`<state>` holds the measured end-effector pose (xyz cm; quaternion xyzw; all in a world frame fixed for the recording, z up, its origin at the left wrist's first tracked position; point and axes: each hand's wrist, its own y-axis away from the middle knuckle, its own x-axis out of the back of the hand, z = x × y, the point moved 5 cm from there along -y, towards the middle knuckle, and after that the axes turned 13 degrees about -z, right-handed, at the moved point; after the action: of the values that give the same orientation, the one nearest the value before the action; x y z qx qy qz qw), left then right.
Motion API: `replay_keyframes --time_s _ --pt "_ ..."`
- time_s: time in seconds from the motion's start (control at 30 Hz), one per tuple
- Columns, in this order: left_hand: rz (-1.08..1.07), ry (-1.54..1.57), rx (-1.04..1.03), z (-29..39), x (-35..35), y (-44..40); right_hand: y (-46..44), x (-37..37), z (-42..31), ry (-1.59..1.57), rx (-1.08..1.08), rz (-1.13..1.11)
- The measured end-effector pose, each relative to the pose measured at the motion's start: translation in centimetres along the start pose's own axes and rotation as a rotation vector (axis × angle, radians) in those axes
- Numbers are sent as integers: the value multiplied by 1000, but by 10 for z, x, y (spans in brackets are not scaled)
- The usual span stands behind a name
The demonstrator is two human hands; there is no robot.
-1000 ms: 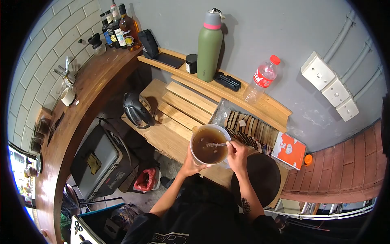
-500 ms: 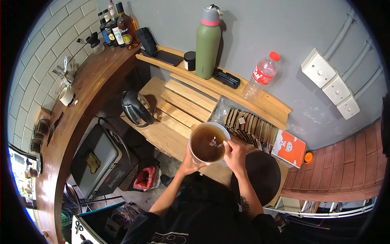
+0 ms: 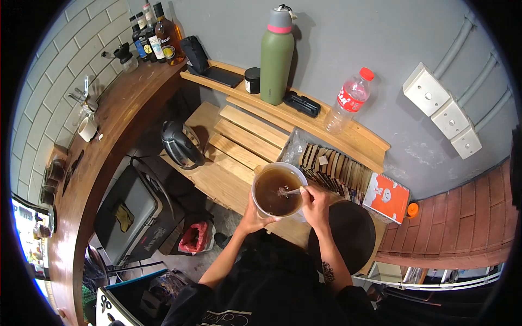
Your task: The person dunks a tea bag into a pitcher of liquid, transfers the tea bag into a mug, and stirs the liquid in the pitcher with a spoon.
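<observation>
A round translucent plastic tub (image 3: 258, 204) of brown liquid (image 3: 272, 185) is in front of my body, above the wooden bench. My left hand (image 3: 253, 216) grips its left and lower side, with the thumb along the near rim. At the right rim, my right hand (image 3: 315, 204) is closed around a thin metal spoon (image 3: 294, 192). The spoon slants down into the liquid, and its lower end is hidden there. A few pale bubbles or bits show around the spot where it dips in.
A black kettle (image 3: 179, 145) stands left on the slatted bench (image 3: 234, 157). Behind are a row of books (image 3: 340, 171), a green bottle (image 3: 276, 65) and a plastic bottle (image 3: 348, 103) on a ledge. A round dark stool seat (image 3: 348, 239) is by my right forearm.
My right hand has shifted slightly and the spoon now shows more clearly in the liquid. The bubbles have moved a little left and down. My left hand keeps its hold on the tub.
</observation>
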<state>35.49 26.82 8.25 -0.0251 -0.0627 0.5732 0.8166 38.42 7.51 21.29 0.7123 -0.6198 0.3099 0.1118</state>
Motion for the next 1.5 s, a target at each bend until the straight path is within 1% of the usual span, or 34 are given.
replay_keyframes --time_s 0.07,0.13,0.27,0.33,0.43,0.47,0.53,0.57,0.63,0.67,0.73,0.77,0.83,0.87,0.93,0.97,1.03,1.17,1.23,1.37,1.43,1.47,1.5 --pt "3 -2 0 -1 1 0 -2 0 2 -58 -38 20" --pt "3 -4 -2 -3 0 0 0 -1 6 77 5 40" --pt "-6 -29 -11 -5 1 0 3 -3 2 102 50 9" --pt "-9 -13 -18 -3 0 -1 1 -3 6 -57 -23 -2" --pt "6 -6 -32 1 1 0 0 0 4 -39 -32 61" --pt "9 -65 -18 1 2 2 0 -1 4 -39 -30 61" --pt "10 -124 -11 0 2 1 2 -2 3 132 28 36" --pt "1 -90 -13 -1 2 1 2 -2 2 133 29 38" --pt "-9 -56 -17 -3 1 0 1 -2 3 3 36 18" --pt "-9 -36 -25 -4 0 0 1 -2 4 4 36 19" --pt "-3 -17 -32 -4 1 0 0 -2 12 -64 -53 25" --pt "4 12 -44 -3 0 -1 0 -2 12 -64 -53 25" --pt "11 40 -56 -2 0 -1 1 -2 9 73 6 55" --pt "8 16 -59 0 1 -2 1 -3 10 72 7 56" --pt "2 -5 -63 1 1 -2 1 -4 5 78 100 46" --pt "-2 -17 -51 1 1 -2 1 -2 4 78 99 46" --pt "-6 -26 -34 0 1 0 0 1 8 -56 -43 26" --pt "-9 -51 -7 2 1 1 -1 3 2 0 -13 95" --pt "-9 -63 -4 2 1 -1 1 -1 3 122 82 56" --pt "-12 -25 -28 -6 1 -2 -1 -2 11 3 6 5" --pt "-6 -36 -22 -9 0 -1 0 1 9 -33 -48 57" --pt "-1 -20 -37 -9 0 -2 0 0 9 -33 -48 58" --pt "6 -4 -52 -9 0 -2 0 0 5 44 4 66"
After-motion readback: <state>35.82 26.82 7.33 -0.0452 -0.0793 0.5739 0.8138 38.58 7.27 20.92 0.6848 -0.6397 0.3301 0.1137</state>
